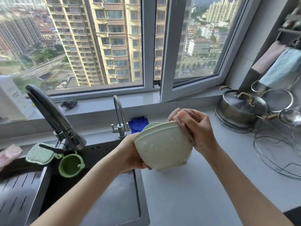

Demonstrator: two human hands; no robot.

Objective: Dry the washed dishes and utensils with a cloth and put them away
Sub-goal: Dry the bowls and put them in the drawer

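A pale green bowl (162, 147) is held tilted above the counter edge beside the sink, its outside facing me. My left hand (130, 154) grips its left rim and underside. My right hand (200, 129) grips a pink cloth (182, 118) bunched over the bowl's right rim, thumb on top. Behind the bowl, part of another green dish (150, 125) shows on the counter.
A dark sink (101, 185) with a large tap (53, 118) and a small tap (119, 115) lies at left. A green sponge pad (39, 154) and green strainer (70, 165) sit there. A lidded steel pot (241, 110), wire racks (276, 154) and hanging cloths (276, 66) stand at right.
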